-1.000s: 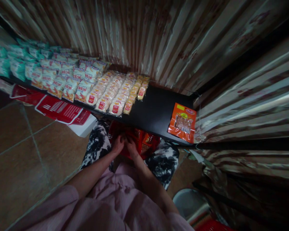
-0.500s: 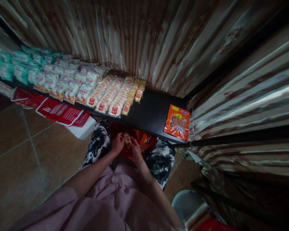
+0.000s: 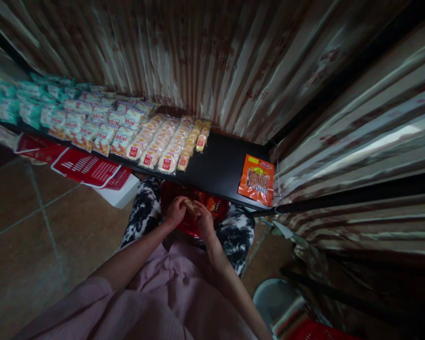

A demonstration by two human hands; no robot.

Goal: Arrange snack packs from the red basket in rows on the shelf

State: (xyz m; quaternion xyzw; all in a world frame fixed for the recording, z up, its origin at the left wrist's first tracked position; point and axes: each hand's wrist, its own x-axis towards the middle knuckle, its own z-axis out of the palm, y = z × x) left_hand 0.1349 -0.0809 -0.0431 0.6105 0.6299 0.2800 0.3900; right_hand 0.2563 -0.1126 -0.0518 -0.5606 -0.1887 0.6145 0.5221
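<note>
Between my two hands, over my lap, is a small packaged snack (image 3: 191, 206), yellowish-brown and likely in clear wrap. My left hand (image 3: 176, 212) grips its left end, and my right hand (image 3: 204, 220) closes on its right end. Beneath the hands a red basket (image 3: 166, 192) sits between my knees, with orange-red packets (image 3: 210, 204) inside. On the black shelf (image 3: 219, 163) just ahead, two short rows of yellow wrapped snacks (image 3: 184, 158) lie beside longer rows of pale round wrapped crackers (image 3: 168, 161).
Blue-white bags (image 3: 104, 138) and teal bags (image 3: 30, 111) fill the shelf's left part. An orange packet (image 3: 257, 180) lies at its right end. Red baskets (image 3: 88, 166) and a white box (image 3: 118, 193) stand below left. Curtains (image 3: 205, 61) hang behind; a round bin (image 3: 274, 302) is lower right.
The snack has turned from nearly upright to slanting lengthwise between my hands. My right hand has shifted slightly right, and the view has tilted a little.
</note>
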